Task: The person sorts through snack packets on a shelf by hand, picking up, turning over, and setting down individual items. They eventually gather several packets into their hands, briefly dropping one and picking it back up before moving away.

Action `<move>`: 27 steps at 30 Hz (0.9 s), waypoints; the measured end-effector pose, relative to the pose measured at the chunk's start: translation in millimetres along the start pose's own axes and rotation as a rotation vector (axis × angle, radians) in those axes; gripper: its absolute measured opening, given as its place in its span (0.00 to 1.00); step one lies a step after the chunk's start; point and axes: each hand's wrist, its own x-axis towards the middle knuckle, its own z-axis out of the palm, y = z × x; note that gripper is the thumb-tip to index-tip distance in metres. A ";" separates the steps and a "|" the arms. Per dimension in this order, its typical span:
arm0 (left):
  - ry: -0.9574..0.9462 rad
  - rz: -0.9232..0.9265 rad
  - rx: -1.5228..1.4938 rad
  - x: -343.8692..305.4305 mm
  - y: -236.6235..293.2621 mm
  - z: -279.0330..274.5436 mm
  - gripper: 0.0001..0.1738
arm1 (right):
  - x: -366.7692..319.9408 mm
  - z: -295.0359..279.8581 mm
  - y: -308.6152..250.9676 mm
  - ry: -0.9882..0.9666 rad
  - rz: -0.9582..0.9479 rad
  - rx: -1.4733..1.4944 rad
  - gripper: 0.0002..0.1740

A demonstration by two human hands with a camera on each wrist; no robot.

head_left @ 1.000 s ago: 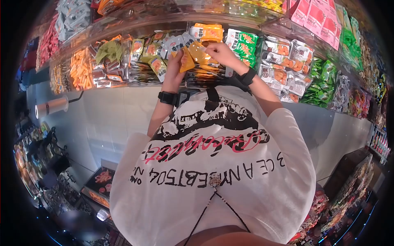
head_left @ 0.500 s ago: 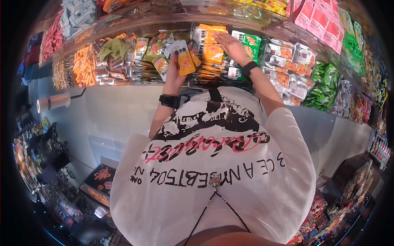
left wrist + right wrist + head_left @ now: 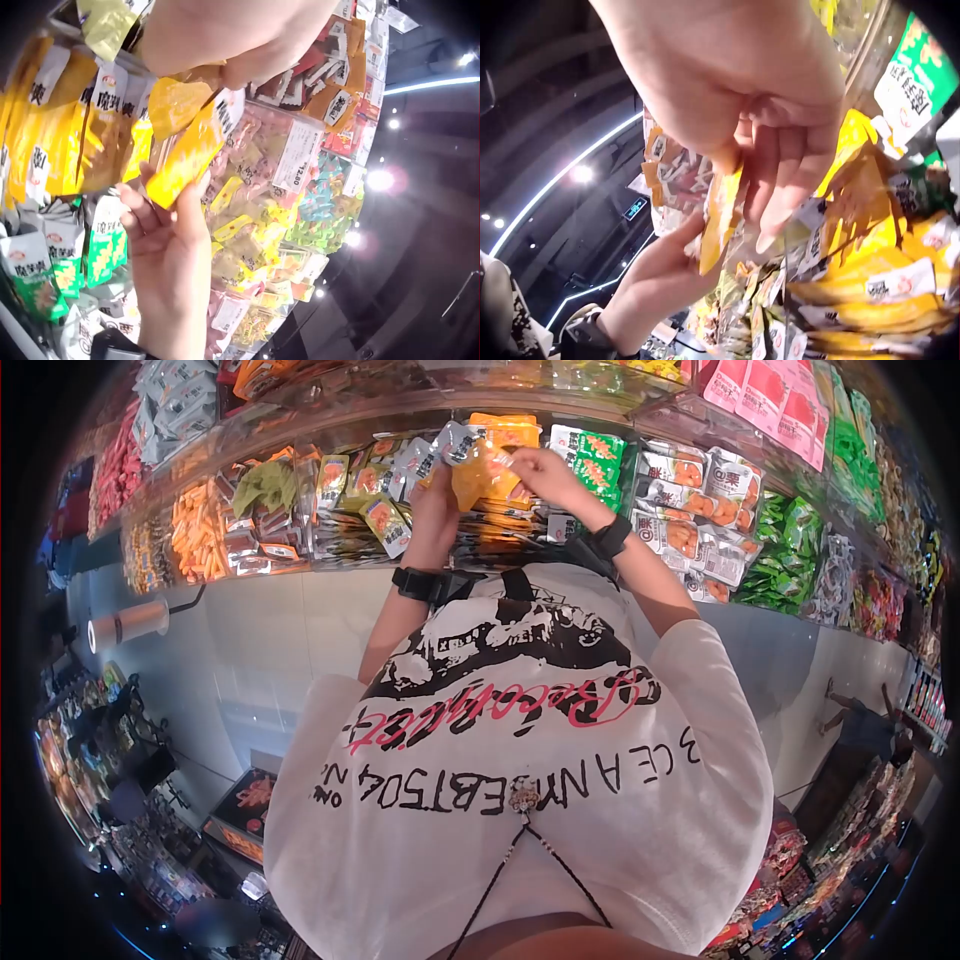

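Note:
In the head view my left hand (image 3: 433,510) grips yellow-and-silver snack packets over the front of the display. My right hand (image 3: 552,477) pinches the end of a yellow snack packet (image 3: 480,468) beside it. The left wrist view has this snack packet (image 3: 191,154) stretched between both hands, with another yellow packet (image 3: 176,105) hanging below the left fingers. From the right wrist, a yellow packet (image 3: 721,217) is seen edge-on between my right thumb and fingers, the left hand (image 3: 667,274) meeting its far side. Stacked yellow packets (image 3: 508,435) lie just behind.
Green packets (image 3: 597,465) and white chestnut-type packets (image 3: 690,510) fill bins to the right. Olive-coloured packets (image 3: 380,515) and orange sticks (image 3: 200,525) are on the left. A clear upper shelf edge (image 3: 560,412) runs behind. Another person (image 3: 865,730) stands far right.
My right hand reached to the stacked yellow packets half a second ago, then came back left to pinch a packet beside the left hand. The left hand kept its packets throughout.

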 end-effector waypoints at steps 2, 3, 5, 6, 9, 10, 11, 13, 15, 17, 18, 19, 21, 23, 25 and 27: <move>-0.021 0.040 -0.033 1.2 2.6 -10.7 0.19 | 5.5 -17.7 4.1 0.214 -0.098 -0.052 0.16; -0.019 0.044 -0.033 0.8 6.6 -16.3 0.19 | 8.7 -24.0 3.9 0.321 -0.149 -0.077 0.16; -0.004 -0.079 -0.040 -3.2 11.7 -27.5 0.24 | 14.6 -34.6 4.4 0.289 -0.062 -0.149 0.17; 0.053 -0.127 -0.019 -8.7 15.5 -21.4 0.26 | 17.0 -38.2 4.6 0.262 0.027 -0.223 0.19; 0.080 -0.206 -0.069 -8.0 7.6 -29.9 0.26 | 29.9 -32.3 18.7 0.235 0.048 -0.561 0.23; 0.081 -0.207 -0.068 -10.1 6.8 -27.3 0.26 | 37.0 -28.6 23.8 0.274 0.021 -0.701 0.26; 0.058 -0.195 0.005 -13.4 4.0 -24.6 0.26 | 40.2 -27.6 29.8 0.271 0.023 -0.698 0.26; 0.043 -0.187 0.076 -20.7 5.8 -17.4 0.25 | 34.5 -21.6 20.3 0.451 -0.101 -1.145 0.28; 0.008 -0.184 0.116 -19.9 6.0 -13.8 0.22 | 27.9 -16.5 10.8 0.579 -0.058 -1.171 0.28; 0.111 -0.234 0.119 -9.7 3.6 -14.7 0.17 | 17.2 -12.4 -0.3 0.692 -0.203 -0.930 0.29; 0.089 -0.205 0.048 -4.0 1.1 -11.3 0.16 | 4.4 -5.0 -13.9 0.596 -0.225 -0.710 0.30; 0.066 -0.175 -0.022 -4.4 1.5 -3.3 0.14 | 2.1 -2.8 -14.5 0.398 -0.171 -0.440 0.27; 0.008 -0.188 -0.046 -5.7 2.2 12.6 0.12 | -7.5 3.2 -20.8 0.134 0.120 0.064 0.22; -0.099 -0.148 -0.078 1.7 -1.9 26.8 0.11 | -4.7 -1.0 -13.2 0.160 0.060 0.090 0.20; -0.102 -0.162 -0.056 9.4 -3.5 27.8 0.12 | -0.2 -7.1 -10.0 0.182 -0.002 0.118 0.18; 0.002 -0.218 0.142 12.4 0.2 25.9 0.15 | 5.1 -11.5 -9.8 0.231 -0.040 0.199 0.16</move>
